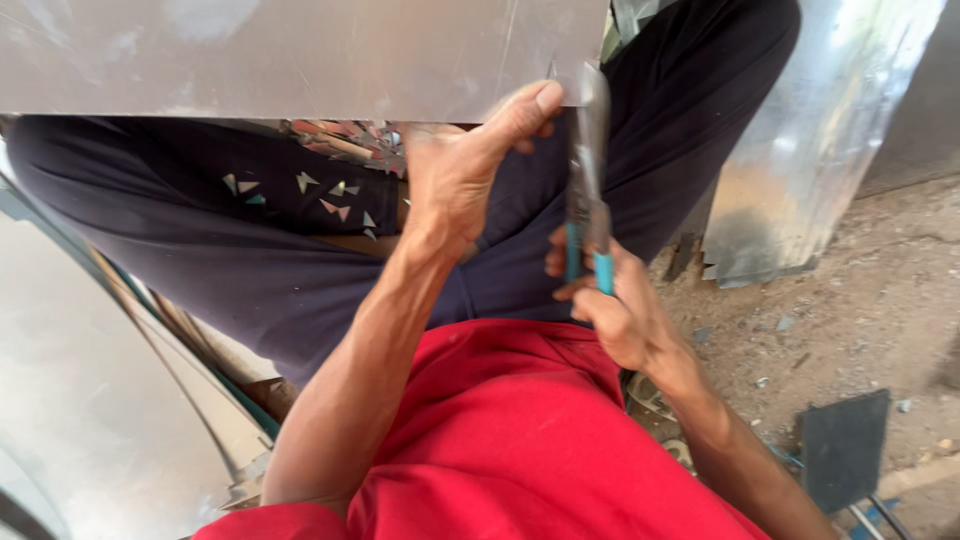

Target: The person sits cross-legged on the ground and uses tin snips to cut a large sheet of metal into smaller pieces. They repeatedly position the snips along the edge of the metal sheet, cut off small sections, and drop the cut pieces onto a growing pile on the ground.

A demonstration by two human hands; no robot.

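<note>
A flat sheet of shiny metal (300,55) lies across my lap at the top of the view. My left hand (465,165) grips its near edge, thumb pressed up against the sheet. My right hand (610,310) is closed around tin snips (590,170) with blue handles. Their blades point up and meet the sheet's edge right beside my left thumb. Small triangular metal offcuts (300,195) lie scattered on my dark trouser leg below the sheet.
Another bent metal sheet (810,150) leans at the right over the dirt ground (860,300). A large curved sheet (80,400) fills the lower left. A dark square plate (843,445) lies on the ground at lower right.
</note>
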